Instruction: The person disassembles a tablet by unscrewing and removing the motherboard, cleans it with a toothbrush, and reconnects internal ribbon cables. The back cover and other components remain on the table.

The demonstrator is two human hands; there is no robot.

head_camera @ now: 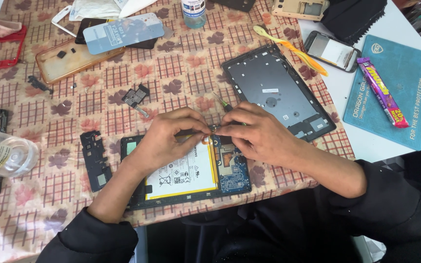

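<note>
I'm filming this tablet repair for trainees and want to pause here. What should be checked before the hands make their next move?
1. Opened tablet lies flat on the tablecloth: ok.
2. Both hands meet over the tablet's top edge, left hand and right hand: ok.
3. Grip on the small part pinched between the fingertips: cannot tell, too small.
4. Removed back cover lies apart from the work: ok.
5. Loose black bracket lies beside the tablet, off it: ok.
6. Clear bottle on its side, cap shut: cannot tell.
</note>
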